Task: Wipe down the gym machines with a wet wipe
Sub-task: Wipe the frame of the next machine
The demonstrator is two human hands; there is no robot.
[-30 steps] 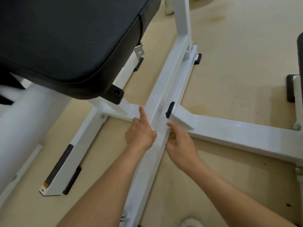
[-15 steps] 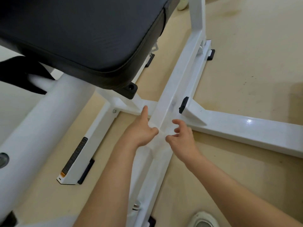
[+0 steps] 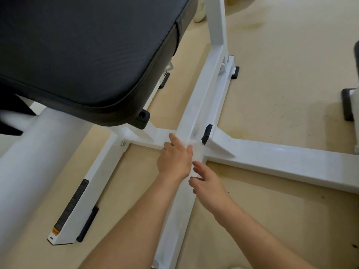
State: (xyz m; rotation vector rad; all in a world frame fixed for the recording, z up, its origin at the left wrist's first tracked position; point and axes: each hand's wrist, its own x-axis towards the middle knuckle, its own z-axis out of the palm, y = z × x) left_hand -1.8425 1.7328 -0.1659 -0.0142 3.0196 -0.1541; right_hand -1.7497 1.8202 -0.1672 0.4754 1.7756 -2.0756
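Wet wipe: a pale wet wipe point(image 3: 192, 145) lay on the white central beam point(image 3: 204, 101) at the frame's cross joint, barely distinct from the paint.
Left hand: the left hand point(image 3: 174, 158) pressed the wipe to the beam with its thumb. Its index finger stretched along the left crossbar point(image 3: 143, 138) and the other fingers were curled.
Right hand: the right hand point(image 3: 208, 184) hovered just beside the beam, fingers loose and spread, holding nothing.
Around: a black seat pad point(image 3: 87, 51) overhung the joint's left side, with a black rubber stop point(image 3: 142, 117) under its corner. The right crossbar point(image 3: 281, 162) ran off across the tan floor point(image 3: 281, 65).
Hard to make out: the wipe's edges were lost against the white frame, and a shoe point(image 3: 200, 10) was cut off at the top.
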